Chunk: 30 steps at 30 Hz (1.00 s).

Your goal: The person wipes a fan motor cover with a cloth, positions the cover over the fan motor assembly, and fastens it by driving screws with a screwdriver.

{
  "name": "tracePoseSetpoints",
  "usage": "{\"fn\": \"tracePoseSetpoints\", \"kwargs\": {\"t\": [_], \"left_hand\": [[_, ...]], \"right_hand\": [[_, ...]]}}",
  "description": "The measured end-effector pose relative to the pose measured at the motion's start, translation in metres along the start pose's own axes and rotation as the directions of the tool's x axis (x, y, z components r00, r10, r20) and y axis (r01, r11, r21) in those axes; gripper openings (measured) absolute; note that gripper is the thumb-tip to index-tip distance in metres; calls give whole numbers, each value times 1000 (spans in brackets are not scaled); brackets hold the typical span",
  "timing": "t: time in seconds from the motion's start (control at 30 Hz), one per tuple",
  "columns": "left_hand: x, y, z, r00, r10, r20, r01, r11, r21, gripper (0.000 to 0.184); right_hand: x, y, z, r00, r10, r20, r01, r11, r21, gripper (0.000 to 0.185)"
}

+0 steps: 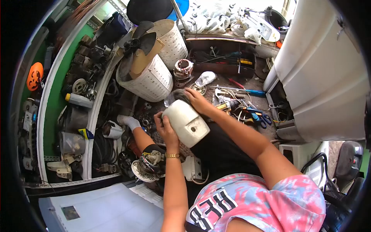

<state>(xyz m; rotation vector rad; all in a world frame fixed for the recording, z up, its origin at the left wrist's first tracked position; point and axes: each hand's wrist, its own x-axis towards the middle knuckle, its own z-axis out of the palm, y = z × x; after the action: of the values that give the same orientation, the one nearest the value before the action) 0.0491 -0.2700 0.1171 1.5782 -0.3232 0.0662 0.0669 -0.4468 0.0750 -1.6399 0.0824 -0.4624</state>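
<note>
Work seems unfinished, the left hand (167, 129) gripping a white casing (184, 118) not yet set down, the right hand (198, 102) just beyond clasping a dark piece (179, 95).

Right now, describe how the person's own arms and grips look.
Left grip: ungloved, with a gold-coloured band at the wrist. Right grip: ungloved, no band visible. The right arm has a short, loose sleeve patterned pink and blue.
</note>
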Motion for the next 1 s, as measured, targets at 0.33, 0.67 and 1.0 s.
{"fn": "tracePoseSetpoints", "kwargs": {"t": [0.33,0.67,1.0], "left_hand": [[-2,20,-2,983,-129,-128,117,988,-97,33],[-3,2,-12,993,-7,-116,-2,997,-80,35],[-22,3,-3,973,31,-230,-30,1000,4,36]], "right_hand": [[-80,-123,0,887,-395,238,461,782,-420,27],[-89,0,-54,988,-135,75,148,962,-227,22],[-96,-100,-23,985,-163,-53,124,892,-434,18]]}}
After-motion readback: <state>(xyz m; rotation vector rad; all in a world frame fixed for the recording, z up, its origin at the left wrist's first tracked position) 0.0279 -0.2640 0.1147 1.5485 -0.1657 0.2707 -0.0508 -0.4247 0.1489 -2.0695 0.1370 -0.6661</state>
